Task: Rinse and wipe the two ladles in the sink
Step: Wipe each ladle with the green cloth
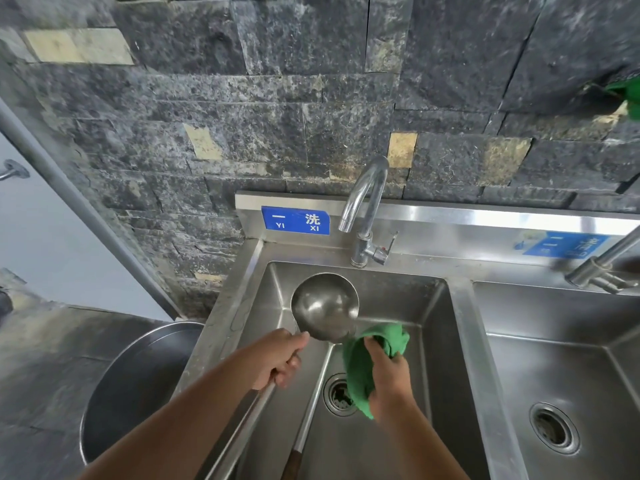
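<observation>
Steel pot (138, 386) stands low left, beside the sink (462, 341). Left hand (280, 358) is fisted round the ladle (323, 306) handle just below the bowl, arm reaching in from bottom left. The bowl is held up over the left basin with its inside facing the camera. Blue label (295, 220) on the backsplash reads "一 洗 / YI XI". Second ladle (308, 414) lies in the left basin with only its handle showing, wooden end toward the camera and bowl hidden. Drain (341, 394) sits just right of it. Tap (363, 209) stands behind the basin, no water visible. Green cloth (360, 368) is bunched at the bowl's lower right edge; can't tell whether it touches. Right hand (388, 375) grips the cloth with curled fingers, over the basin. Right basin has its own drain (554, 427). A second blue label (568, 245) is too blurred to read.
</observation>
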A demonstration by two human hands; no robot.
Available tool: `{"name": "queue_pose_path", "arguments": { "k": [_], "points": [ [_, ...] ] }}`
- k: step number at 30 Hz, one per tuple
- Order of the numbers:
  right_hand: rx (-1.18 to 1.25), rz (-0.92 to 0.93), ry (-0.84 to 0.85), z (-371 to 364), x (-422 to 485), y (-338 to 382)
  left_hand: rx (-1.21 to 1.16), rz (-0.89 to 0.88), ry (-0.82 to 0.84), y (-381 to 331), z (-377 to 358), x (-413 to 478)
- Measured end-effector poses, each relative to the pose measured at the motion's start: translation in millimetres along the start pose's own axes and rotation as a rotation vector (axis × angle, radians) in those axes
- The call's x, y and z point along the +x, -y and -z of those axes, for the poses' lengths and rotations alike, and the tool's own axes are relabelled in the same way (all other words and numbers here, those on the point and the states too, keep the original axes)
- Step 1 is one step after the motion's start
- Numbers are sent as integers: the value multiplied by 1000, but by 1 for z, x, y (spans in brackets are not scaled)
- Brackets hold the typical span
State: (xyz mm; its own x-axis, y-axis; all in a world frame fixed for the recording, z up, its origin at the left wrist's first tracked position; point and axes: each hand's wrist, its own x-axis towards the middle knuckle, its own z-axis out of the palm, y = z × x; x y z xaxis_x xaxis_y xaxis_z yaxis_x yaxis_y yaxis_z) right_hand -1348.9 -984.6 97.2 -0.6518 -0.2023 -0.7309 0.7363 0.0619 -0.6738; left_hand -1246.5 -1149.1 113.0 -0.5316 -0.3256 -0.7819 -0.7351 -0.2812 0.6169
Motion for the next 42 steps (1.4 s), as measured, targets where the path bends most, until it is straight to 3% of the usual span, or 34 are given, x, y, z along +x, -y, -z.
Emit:
{"name": "queue_pose_path", "arguments": {
  "k": [3,6,13,18,21,27,33,35,38,42],
  "points": [
    [131,-181,82,-5,0,-16,-257,-55,139,-4,-4,5],
    [278,-251,248,-15,-9,-30,-406,-138,172,-10,-15,9],
    [315,-294,309,-38,-13,-50,-454,-116,-183,-4,-34,17],
    [123,-298,423,-41,-15,-70,-509,-140,-279,6,-19,43],
    [-29,-245,401,-48,-10,-79,-386,-188,-290,13,-16,58],
    [-48,-238,311,-64,20,-92,161,-316,-381,58,-13,63],
    [-126,-252,253,-87,66,-116,354,-277,-364,119,-26,10],
    [-165,-258,218,-96,84,-125,352,-228,-373,132,-24,4],
    [-201,-293,215,-103,102,-137,159,-90,-313,142,-26,-4],
    [-217,-316,212,-115,115,-148,120,-44,-389,153,-21,8]
  ]
}}
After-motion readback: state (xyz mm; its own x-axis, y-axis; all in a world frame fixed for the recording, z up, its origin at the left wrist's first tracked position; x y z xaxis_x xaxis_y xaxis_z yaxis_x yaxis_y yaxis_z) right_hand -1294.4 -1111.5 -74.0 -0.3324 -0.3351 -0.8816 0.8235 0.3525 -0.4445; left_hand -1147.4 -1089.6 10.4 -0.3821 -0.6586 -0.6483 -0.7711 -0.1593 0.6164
